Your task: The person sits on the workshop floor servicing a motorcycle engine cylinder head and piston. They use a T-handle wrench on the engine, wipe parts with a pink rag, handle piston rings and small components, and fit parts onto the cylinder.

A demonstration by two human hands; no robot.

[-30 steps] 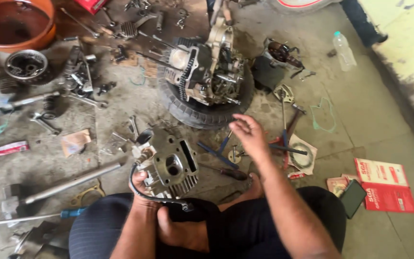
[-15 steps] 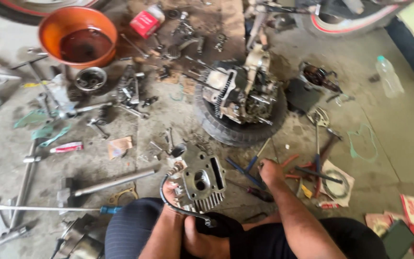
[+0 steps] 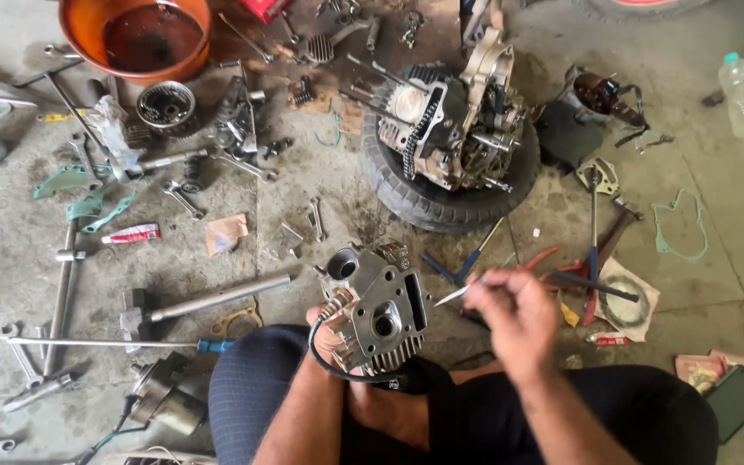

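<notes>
My left hand [image 3: 327, 331] fingers grip the finned cylinder head [image 3: 381, 314]; my right hand [image 3: 514, 314] fingers pinch a thin tool [image 3: 451, 295] just beside it.

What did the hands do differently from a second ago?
The right hand left the tools on the floor, where it was reaching, and came up holding a thin metal tool pointed toward the cylinder head. The left hand kept holding the cylinder head. The engine on the tyre stayed put.
</notes>
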